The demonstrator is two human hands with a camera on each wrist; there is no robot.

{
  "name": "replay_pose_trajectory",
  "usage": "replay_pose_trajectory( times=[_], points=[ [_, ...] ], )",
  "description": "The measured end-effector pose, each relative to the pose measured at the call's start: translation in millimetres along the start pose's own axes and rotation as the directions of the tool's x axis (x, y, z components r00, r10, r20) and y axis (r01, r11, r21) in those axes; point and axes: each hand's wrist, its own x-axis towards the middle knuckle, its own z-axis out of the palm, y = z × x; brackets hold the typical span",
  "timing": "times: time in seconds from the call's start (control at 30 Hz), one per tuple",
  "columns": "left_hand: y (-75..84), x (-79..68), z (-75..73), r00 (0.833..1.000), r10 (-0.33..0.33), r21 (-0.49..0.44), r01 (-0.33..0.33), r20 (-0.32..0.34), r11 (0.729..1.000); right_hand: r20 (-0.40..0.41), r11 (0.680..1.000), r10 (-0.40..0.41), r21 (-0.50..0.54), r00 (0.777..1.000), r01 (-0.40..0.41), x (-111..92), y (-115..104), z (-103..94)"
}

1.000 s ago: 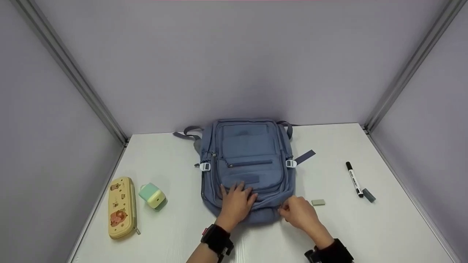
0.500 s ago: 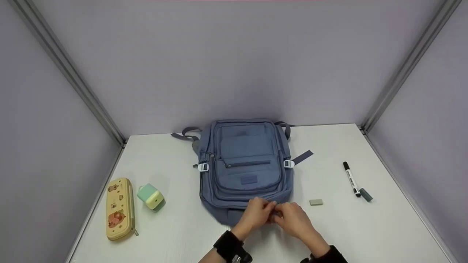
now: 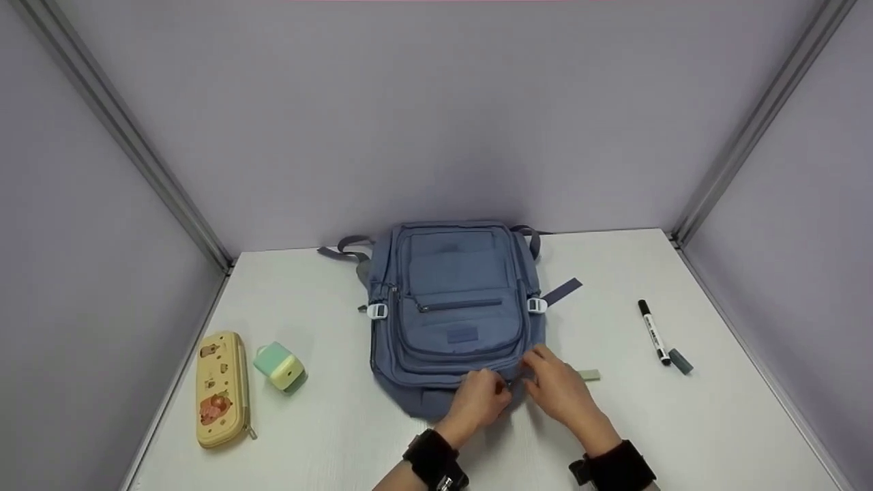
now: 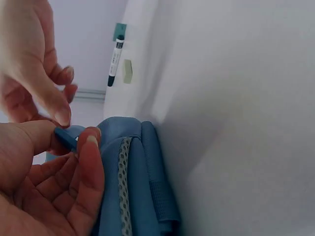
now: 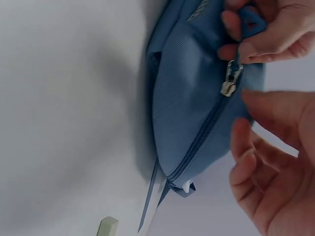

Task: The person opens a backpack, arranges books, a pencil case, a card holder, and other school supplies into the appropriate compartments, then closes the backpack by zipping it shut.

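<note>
A blue backpack (image 3: pixel 457 269) lies on the white table, front side up. At its near edge my left hand (image 3: pixel 479 397) pinches the blue zipper pull (image 5: pixel 252 22), which hangs from a metal slider (image 5: pixel 229 88). In the right wrist view the zipper (image 5: pixel 197 140) runs from this slider along the bag's edge, its teeth looking joined. My right hand (image 3: pixel 560 387) is just to the right of the left one, beside the bag's lower right corner. Its fingers are loosely bent with nothing between them; whether a fingertip touches the fabric is hard to tell.
On the left lie a yellow pencil case (image 3: pixel 219 389) and a small mint-and-yellow block-shaped object (image 3: pixel 281 368). To the right are a small pale green block (image 3: pixel 590 375), a black-and-white marker (image 3: pixel 654 333) and a dark green piece (image 3: pixel 681 361). Panels enclose the table's back and sides.
My left hand has gone from lying flat on the bag's front to the zipper pull. My right hand, earlier at the pull, has come away from it, up and to the right.
</note>
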Motion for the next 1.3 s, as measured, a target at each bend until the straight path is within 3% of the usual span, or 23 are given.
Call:
replay_pose_trajectory(
  times=[0.1,0.3,0.4,0.53,0.77,0.93,1.1,1.3],
  points=[
    [3.7,0.2,0.4,1.0,-0.019,0.095,0.02,-0.018,0.995,-0.077,0.997,-0.067,-0.033,0.995,0.064,6,5,6.5],
    [5.4,0.4,3.9,0.995,0.061,0.291,-0.034,-0.082,0.956,-0.076,0.995,-0.092,0.026,0.993,0.094,15,13,13.0],
    [5.1,-0.9,2.4,0.992,0.09,0.346,-0.053,-0.092,0.937,-0.074,0.994,-0.088,0.057,0.993,0.092,19,16,12.2],
    [4.6,-3.7,-6.9,0.991,0.105,0.349,-0.068,-0.087,0.935,-0.065,0.993,-0.102,0.059,0.993,0.106,23,21,8.8],
    [-1.5,-17.0,-36.0,0.99,0.141,0.35,-0.122,-0.029,0.929,-0.032,0.99,-0.126,0.061,0.992,0.127,26,25,6.3],
    [-13.3,-28.4,-54.8,0.983,0.181,0.399,-0.17,0.011,0.901,-0.019,0.991,-0.105,0.086,0.994,0.106,27,26,6.4],
    [-30.5,-37.7,-75.1,0.982,0.178,0.388,-0.191,0.069,0.902,-0.008,0.991,-0.097,0.088,0.995,0.098,27,25,7.5],
    [-46.6,-43.4,-92.6,0.98,0.163,0.38,-0.196,0.116,0.904,0.008,0.999,0.02,-0.041,1.0,-0.019,25,14,5.8]
  ],
)
